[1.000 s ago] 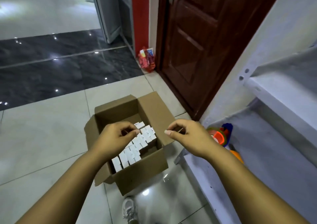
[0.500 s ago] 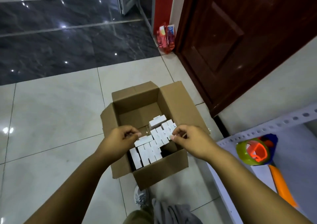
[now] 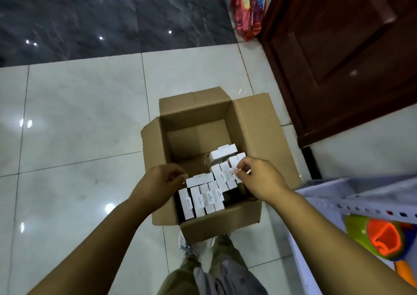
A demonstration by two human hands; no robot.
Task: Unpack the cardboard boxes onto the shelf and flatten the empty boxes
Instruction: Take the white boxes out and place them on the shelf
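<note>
Glossy tiled floor (image 3: 79, 118), open cardboard box (image 3: 252, 123) beside shelf (image 3: 361, 195); right hand (image 3: 259, 177) fingers pinching a small white carton (image 3: 234, 162) for lifting, left hand (image 3: 160, 188) fingers curled at another white carton (image 3: 199, 179).

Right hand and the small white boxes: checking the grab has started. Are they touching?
Touching. The head view shows the right hand pinching the small white boxes.

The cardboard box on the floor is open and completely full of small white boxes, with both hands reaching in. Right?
Not quite. In the head view the cardboard box is only part full: its far half shows bare bottom. The small white boxes fill the near side, where the left hand and right hand reach in.
</note>
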